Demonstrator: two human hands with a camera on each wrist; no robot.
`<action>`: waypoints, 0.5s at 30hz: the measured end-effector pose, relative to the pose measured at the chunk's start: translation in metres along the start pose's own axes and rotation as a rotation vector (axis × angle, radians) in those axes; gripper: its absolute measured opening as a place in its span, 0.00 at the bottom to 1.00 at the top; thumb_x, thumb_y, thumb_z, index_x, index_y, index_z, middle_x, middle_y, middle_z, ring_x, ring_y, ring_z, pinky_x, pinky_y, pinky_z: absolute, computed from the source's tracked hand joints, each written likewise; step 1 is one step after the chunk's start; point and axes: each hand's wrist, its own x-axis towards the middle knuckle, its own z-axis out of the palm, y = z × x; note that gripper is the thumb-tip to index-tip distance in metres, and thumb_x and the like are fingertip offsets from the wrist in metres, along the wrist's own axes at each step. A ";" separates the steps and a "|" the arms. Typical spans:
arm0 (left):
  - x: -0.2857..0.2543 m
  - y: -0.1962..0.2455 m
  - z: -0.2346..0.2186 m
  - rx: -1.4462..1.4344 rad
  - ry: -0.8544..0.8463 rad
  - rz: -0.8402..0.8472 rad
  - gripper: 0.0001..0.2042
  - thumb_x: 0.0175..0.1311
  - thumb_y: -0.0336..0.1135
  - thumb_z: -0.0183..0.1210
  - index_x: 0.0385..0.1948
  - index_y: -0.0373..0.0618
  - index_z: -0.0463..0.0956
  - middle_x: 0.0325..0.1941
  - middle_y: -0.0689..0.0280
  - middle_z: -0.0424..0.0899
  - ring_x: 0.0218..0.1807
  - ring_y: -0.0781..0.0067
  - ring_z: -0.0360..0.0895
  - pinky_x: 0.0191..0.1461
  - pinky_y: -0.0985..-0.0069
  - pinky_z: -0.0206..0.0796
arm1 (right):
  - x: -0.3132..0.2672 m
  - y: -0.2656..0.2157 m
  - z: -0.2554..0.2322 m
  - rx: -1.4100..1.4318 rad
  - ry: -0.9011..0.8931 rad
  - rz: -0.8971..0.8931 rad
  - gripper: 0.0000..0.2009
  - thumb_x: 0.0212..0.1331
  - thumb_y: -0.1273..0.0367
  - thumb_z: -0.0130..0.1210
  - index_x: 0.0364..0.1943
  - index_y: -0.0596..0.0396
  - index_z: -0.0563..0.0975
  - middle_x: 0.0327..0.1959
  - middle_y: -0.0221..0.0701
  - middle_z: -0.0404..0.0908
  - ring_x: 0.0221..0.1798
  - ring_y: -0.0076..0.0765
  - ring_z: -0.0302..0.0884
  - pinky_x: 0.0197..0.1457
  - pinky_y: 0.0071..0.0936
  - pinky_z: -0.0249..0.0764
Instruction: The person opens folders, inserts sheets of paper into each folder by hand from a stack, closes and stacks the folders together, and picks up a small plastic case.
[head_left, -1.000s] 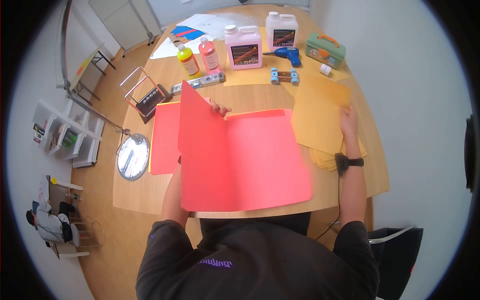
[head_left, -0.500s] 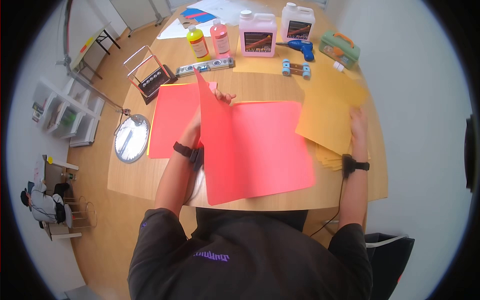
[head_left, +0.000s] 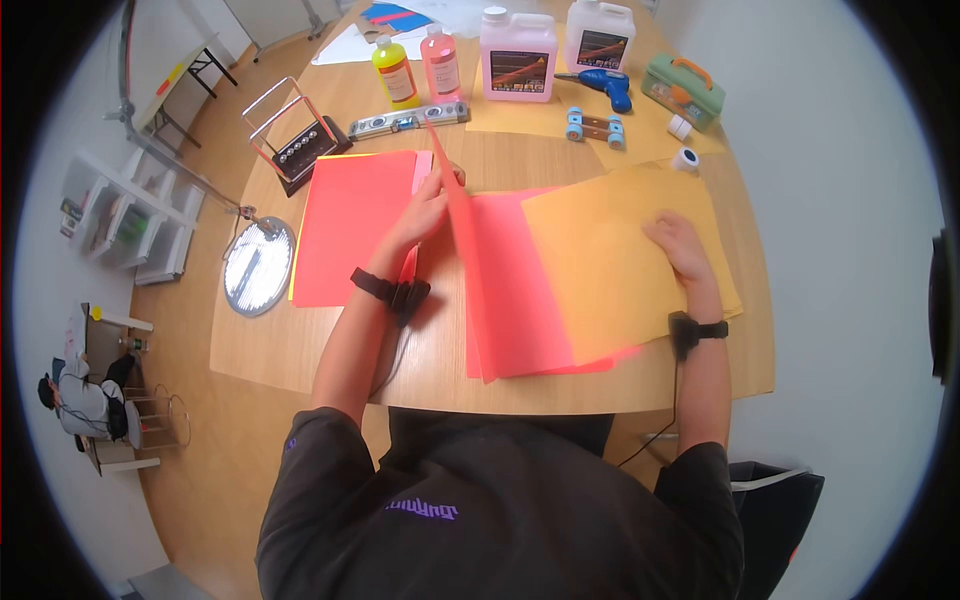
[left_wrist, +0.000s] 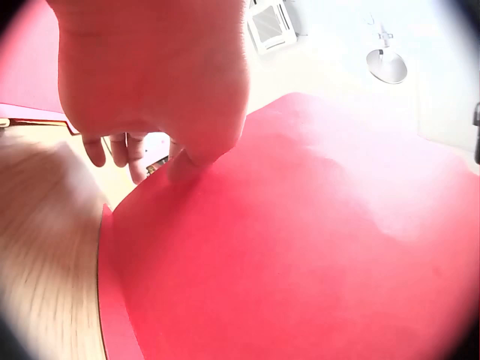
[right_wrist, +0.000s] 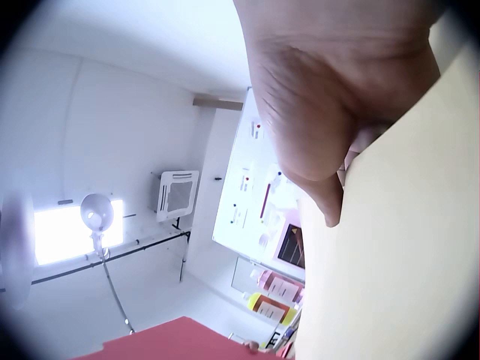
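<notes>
An open red folder [head_left: 515,290] lies at the near edge of the wooden desk [head_left: 300,340], right in front of the person. A tan sheet [head_left: 610,260] lies across its right half, reaching past the folder's right edge. The right hand [head_left: 680,245] rests on the sheet's right part with fingers fairly straight; from the right wrist view the thumb seems to lie along the sheet's edge, though that view is too close to be sure. The left hand [head_left: 425,210] holds the folder's raised left cover [head_left: 455,200] near its far edge, fingers curled round it, so that the cover stands nearly upright between the two hands and hides a strip of the desk behind it.

Left of the folder lies a flat stack of red sheets [head_left: 350,225], and further left a round mirror [head_left: 257,265] sits near the desk's left edge. Beyond the stack stands a swinging-ball cradle [head_left: 300,145], with a spirit level [head_left: 405,120] to its right. At the far side stand a yellow bottle [head_left: 395,72], a pink bottle [head_left: 440,65], two jugs [head_left: 518,55], a blue drill [head_left: 600,88], a small blue-wheeled cart [head_left: 595,128] and a green toolbox [head_left: 680,90], with a tape roll [head_left: 685,158] just nearer.
</notes>
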 end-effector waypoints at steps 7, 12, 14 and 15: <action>-0.012 0.010 0.009 -0.443 0.158 -0.058 0.08 0.70 0.38 0.60 0.35 0.46 0.71 0.38 0.67 0.74 0.47 0.64 0.76 0.59 0.66 0.69 | -0.008 -0.003 0.042 -0.037 -0.031 0.014 0.06 0.68 0.70 0.59 0.38 0.56 0.74 0.29 0.30 0.86 0.30 0.16 0.79 0.33 0.16 0.72; -0.013 -0.001 0.001 -0.660 0.078 -0.134 0.09 0.71 0.39 0.59 0.37 0.45 0.73 0.39 0.65 0.75 0.49 0.65 0.75 0.58 0.65 0.69 | -0.020 -0.014 0.072 0.010 -0.016 0.006 0.06 0.69 0.70 0.57 0.40 0.58 0.74 0.32 0.34 0.88 0.32 0.18 0.81 0.35 0.18 0.75; -0.014 -0.002 -0.001 -0.759 0.056 -0.168 0.10 0.71 0.41 0.57 0.38 0.45 0.73 0.39 0.64 0.75 0.49 0.66 0.74 0.57 0.67 0.69 | -0.026 -0.016 0.082 0.007 -0.021 -0.001 0.06 0.70 0.70 0.57 0.41 0.59 0.74 0.33 0.36 0.88 0.33 0.19 0.82 0.37 0.18 0.76; -0.013 -0.004 -0.003 -0.738 0.023 -0.169 0.12 0.73 0.45 0.53 0.38 0.47 0.72 0.37 0.66 0.75 0.41 0.72 0.72 0.48 0.72 0.68 | -0.027 -0.015 0.085 0.015 -0.026 -0.001 0.06 0.70 0.70 0.57 0.42 0.59 0.74 0.34 0.36 0.88 0.34 0.20 0.83 0.39 0.19 0.76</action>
